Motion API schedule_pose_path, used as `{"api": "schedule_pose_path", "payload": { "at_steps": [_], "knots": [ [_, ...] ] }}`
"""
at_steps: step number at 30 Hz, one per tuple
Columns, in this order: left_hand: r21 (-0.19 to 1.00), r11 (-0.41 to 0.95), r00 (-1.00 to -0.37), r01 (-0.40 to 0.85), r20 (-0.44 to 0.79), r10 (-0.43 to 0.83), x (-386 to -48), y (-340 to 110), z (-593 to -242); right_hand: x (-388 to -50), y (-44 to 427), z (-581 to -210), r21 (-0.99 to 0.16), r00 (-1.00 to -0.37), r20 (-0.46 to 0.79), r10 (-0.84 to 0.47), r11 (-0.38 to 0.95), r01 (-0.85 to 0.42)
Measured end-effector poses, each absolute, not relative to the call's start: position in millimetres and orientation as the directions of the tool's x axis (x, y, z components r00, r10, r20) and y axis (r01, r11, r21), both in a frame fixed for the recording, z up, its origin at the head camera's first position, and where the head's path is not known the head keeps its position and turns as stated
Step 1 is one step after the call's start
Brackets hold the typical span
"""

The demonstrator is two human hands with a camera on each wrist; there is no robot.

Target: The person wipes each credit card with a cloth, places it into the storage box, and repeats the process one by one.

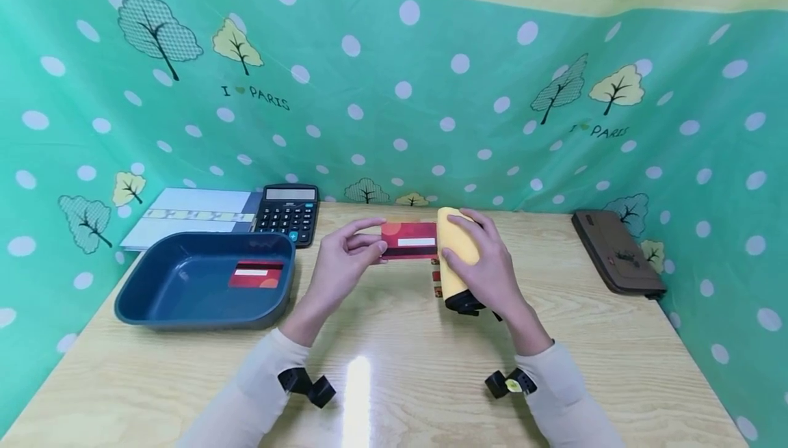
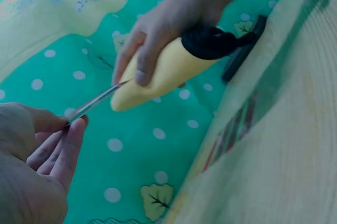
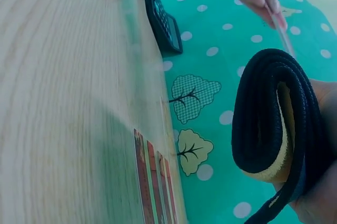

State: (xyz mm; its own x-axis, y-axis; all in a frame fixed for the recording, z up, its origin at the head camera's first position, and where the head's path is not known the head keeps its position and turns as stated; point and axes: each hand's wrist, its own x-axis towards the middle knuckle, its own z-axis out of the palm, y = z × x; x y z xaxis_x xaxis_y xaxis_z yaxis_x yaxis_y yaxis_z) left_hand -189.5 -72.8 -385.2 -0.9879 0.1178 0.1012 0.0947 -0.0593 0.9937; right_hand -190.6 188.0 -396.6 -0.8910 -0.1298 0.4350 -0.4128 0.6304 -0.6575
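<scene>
A red bank-style card [image 1: 409, 237] with a dark stripe and a white strip is pinched between the thumb and fingers of my left hand [image 1: 345, 260]. My right hand [image 1: 495, 273] grips a rolled yellow cloth with black edging [image 1: 453, 282], its layers showing end-on in the right wrist view [image 3: 263, 108]. The card's right end meets the cloth near the right fingers; the left wrist view shows the card [image 2: 95, 104] edge-on there. Both are held above the table. Several red cards [image 3: 152, 176] lie in a row on the tabletop, partly hidden by the cloth in the head view.
To the left stands a dark blue basin [image 1: 185, 311] with another red card [image 1: 256, 274] inside. Behind it are a black calculator [image 1: 286, 215] and a white-and-blue folder [image 1: 191, 202]. A brown zip wallet [image 1: 618, 249] lies at the right edge. A green dotted curtain [image 1: 394, 92] backs the table.
</scene>
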Motion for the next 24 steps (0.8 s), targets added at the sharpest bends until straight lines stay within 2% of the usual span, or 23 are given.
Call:
{"api": "schedule_pose_path", "payload": {
  "at_steps": [9, 15, 24],
  "knots": [
    [0.987, 0.125, -0.990, 0.100, 0.086, 0.111, -192.2, -112.4, -363.6, -190.1, 193.1, -392.6, -0.669, -0.892, 0.439, -0.104, 0.625, -0.403],
    [0.948, 0.288, -0.991, 0.134, 0.126, 0.046, -188.8, -159.3, -352.5, -190.3, 192.0, -392.0, -0.672, -0.889, 0.444, -0.109, 0.616, -0.411],
    [0.894, 0.448, -0.999, 0.000, 0.021, -0.040, -180.0, -228.7, -359.9, -190.0, 192.4, -392.7, -0.680, -0.895, 0.433, -0.111, 0.612, -0.405]
  ]
}}
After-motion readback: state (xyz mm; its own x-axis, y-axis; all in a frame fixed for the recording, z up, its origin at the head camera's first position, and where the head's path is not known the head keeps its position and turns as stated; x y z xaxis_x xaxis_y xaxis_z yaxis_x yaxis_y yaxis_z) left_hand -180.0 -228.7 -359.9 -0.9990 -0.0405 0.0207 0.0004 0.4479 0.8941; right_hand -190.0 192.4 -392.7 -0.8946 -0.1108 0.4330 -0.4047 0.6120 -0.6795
